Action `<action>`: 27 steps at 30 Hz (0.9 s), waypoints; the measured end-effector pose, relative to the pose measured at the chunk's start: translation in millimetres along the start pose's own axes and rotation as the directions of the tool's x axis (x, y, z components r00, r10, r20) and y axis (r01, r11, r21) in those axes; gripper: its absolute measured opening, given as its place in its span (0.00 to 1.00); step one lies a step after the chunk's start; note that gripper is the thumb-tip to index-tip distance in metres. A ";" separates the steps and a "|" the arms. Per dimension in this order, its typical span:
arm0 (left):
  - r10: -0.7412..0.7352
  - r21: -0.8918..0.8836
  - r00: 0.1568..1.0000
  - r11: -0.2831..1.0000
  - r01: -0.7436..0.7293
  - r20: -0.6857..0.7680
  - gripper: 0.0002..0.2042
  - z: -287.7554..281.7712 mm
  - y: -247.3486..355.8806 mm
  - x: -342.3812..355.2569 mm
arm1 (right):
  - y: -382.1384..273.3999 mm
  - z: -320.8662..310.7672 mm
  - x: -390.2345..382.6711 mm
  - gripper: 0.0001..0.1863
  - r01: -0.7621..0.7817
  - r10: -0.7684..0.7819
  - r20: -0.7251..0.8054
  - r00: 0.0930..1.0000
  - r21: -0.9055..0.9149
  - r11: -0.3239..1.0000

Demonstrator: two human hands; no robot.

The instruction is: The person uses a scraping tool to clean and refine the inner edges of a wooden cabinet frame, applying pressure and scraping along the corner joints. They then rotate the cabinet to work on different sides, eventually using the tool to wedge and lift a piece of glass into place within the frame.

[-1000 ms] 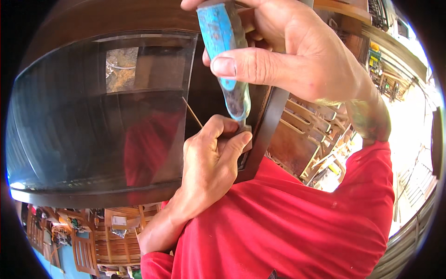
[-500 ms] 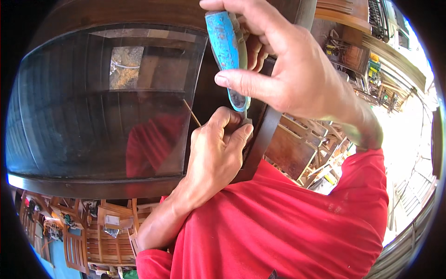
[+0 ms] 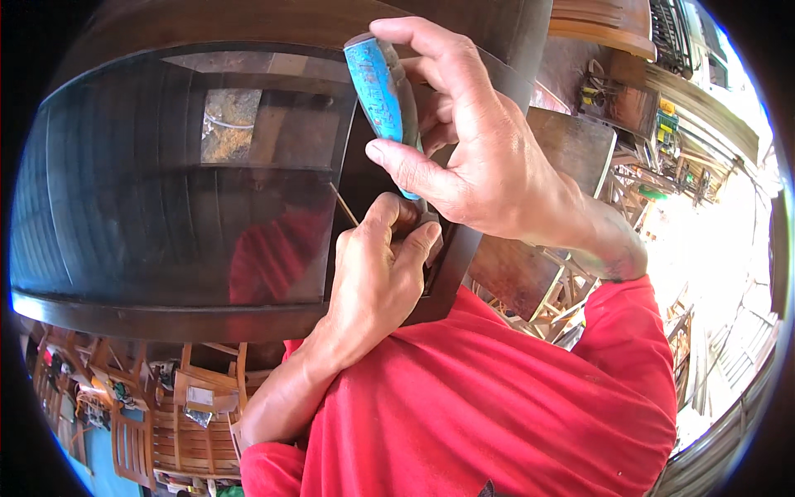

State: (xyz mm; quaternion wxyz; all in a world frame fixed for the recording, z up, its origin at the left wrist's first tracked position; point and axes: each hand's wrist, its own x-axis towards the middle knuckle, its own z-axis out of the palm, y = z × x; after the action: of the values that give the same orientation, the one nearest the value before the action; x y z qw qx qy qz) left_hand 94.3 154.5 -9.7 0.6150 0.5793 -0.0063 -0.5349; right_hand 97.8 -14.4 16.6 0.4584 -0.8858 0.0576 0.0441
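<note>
A chisel (image 3: pixel 377 91) with a worn blue-and-dark handle stands tilted, its butt end up and to the left. My right hand (image 3: pixel 472 149) is closed around the handle, thumb along the blue side and index finger by the butt. Lower down, my left hand (image 3: pixel 377 265) pinches the metal blade between thumb and curled fingers. The blade's tip is mostly hidden by that hand. Both hands are over the dark wooden frame (image 3: pixel 447 286), at the right side of a dark glass pane (image 3: pixel 166 215). A thin light strip of wood (image 3: pixel 344 205) lies by the pane's right edge.
Slatted wooden furniture (image 3: pixel 186 431) stands below at the left. To the right are a brown wooden panel (image 3: pixel 513 273), stacked boards (image 3: pixel 704 108) and scattered wood pieces. The pane reflects a red sleeve and a bright opening.
My right hand has shifted left and slightly down, tilting the chisel's handle further left. My left hand keeps its pinch on the blade. The whole view has shifted slightly.
</note>
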 end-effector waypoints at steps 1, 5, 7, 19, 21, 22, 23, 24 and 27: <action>-0.019 -0.007 1.000 1.000 0.019 -0.017 0.05 0.8 -1.0 0.1 | 1.1 2.6 -0.8 0.44 -0.005 0.006 -0.013 1.000 0.030 1.000; 0.090 0.041 0.996 0.995 -0.089 -0.020 0.06 -1.6 -7.2 1.6 | 9.4 11.4 -4.2 0.45 -0.066 0.080 -0.057 0.995 0.209 0.976; 0.097 0.094 0.994 0.991 -0.092 -0.046 0.06 -3.2 -10.7 3.5 | 4.8 13.8 -0.5 0.45 -0.073 0.087 -0.037 0.995 0.297 0.952; 0.118 0.135 0.993 0.984 -0.115 -0.009 0.09 -7.3 -6.2 2.0 | -3.2 22.2 -3.1 0.44 -0.074 0.114 -0.079 0.990 0.395 0.916; 0.122 0.122 0.993 0.985 -0.121 -0.001 0.09 -7.3 -7.8 2.7 | -4.9 23.4 -2.3 0.44 -0.069 0.113 -0.087 0.990 0.396 0.916; 0.127 0.113 0.992 0.986 -0.126 0.001 0.09 -7.0 -11.0 2.8 | -5.6 24.1 -2.2 0.43 -0.066 0.113 -0.096 0.989 0.396 0.916; 0.132 0.103 0.991 0.986 -0.131 0.002 0.09 -6.6 -14.3 2.4 | -5.9 25.0 -2.4 0.43 -0.064 0.111 -0.095 0.989 0.397 0.915; 0.195 0.111 0.981 0.975 -0.193 -0.015 0.09 -5.4 -19.3 3.5 | -5.3 25.3 -2.8 0.43 -0.065 0.117 -0.107 0.987 0.398 0.915; 0.242 0.127 0.970 0.963 -0.237 -0.025 0.10 -6.0 -18.6 0.0 | -5.1 29.4 -6.4 0.43 -0.085 0.146 -0.120 0.982 0.410 0.908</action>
State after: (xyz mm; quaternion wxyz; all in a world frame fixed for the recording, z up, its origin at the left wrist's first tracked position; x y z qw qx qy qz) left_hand 86.0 163.3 -25.1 0.6381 0.6218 -0.0970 -0.4435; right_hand 91.4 12.9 4.6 0.6222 -0.7680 0.1515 -0.0073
